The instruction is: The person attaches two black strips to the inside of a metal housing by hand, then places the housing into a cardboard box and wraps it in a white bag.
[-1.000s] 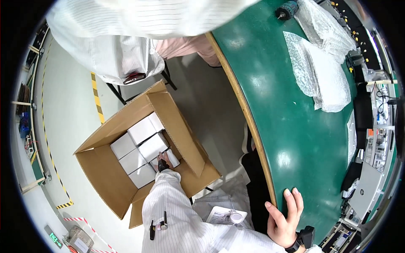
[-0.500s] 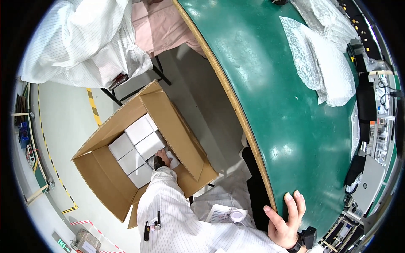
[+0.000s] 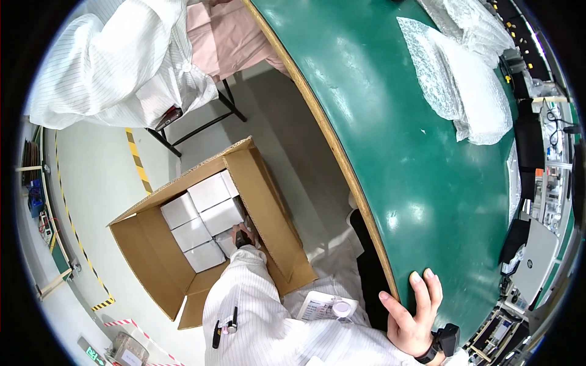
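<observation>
My left hand point(image 3: 245, 232) reaches down into an open cardboard carton point(image 3: 157, 249) on the left, beside the carton's right inner wall. Several small white boxes point(image 3: 193, 233) are packed in rows inside, and the hand is against the nearest ones at the right. Its fingertips are hidden, so whether it grips a box does not show. A dark band with a device is on that wrist. My right hand point(image 3: 416, 311) rests on the green tabletop point(image 3: 378, 122) at its wooden edge, fingers spread and holding nothing. A black device is strapped to its wrist.
Bubble-wrap bags point(image 3: 467, 91) lie at the table's far right, with a silver laptop point(image 3: 534, 259) nearer. Another person in a white striped coat point(image 3: 104, 67) sits at the upper left, by black stool legs point(image 3: 204, 127). Yellow-black tape point(image 3: 138, 160) marks the floor.
The carton appears lower, turned slightly and shifted to the right, with my left hand further in along its right wall. My right hand stays on the table.
</observation>
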A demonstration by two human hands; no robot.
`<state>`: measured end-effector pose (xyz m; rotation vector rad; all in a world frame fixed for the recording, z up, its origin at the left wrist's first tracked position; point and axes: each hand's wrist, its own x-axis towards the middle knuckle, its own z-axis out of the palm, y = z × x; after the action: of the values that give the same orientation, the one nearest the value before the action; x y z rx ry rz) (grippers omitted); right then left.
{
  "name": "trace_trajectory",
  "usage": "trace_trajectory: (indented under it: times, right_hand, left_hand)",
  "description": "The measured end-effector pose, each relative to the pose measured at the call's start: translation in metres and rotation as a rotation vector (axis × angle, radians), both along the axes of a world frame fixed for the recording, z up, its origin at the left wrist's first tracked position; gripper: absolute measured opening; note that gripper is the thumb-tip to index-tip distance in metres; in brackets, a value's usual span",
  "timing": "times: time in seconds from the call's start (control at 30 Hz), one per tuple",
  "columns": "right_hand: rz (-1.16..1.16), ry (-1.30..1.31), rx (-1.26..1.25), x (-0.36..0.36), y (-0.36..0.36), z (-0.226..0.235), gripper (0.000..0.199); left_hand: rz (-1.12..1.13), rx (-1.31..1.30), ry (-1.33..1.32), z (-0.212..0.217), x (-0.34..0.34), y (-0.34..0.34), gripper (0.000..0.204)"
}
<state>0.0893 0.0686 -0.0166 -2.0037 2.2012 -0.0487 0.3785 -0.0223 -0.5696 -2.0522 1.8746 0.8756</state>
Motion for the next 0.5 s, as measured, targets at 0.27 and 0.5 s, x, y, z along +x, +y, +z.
trace_trajectory:
  times: [0.27,0.5]
  right_hand:
    - [0.012,0.027,0.027,-0.001,0.004,-0.002,0.043]
    - [0.011,0.044,-0.004,-0.001,0.006,-0.002,0.037]
  left_hand:
    - [-0.026,0.002,0.340,0.006,0.018,-0.014,0.032]
    - [-0.046,-0.020,0.624,0.007,0.031,-0.025,0.031]
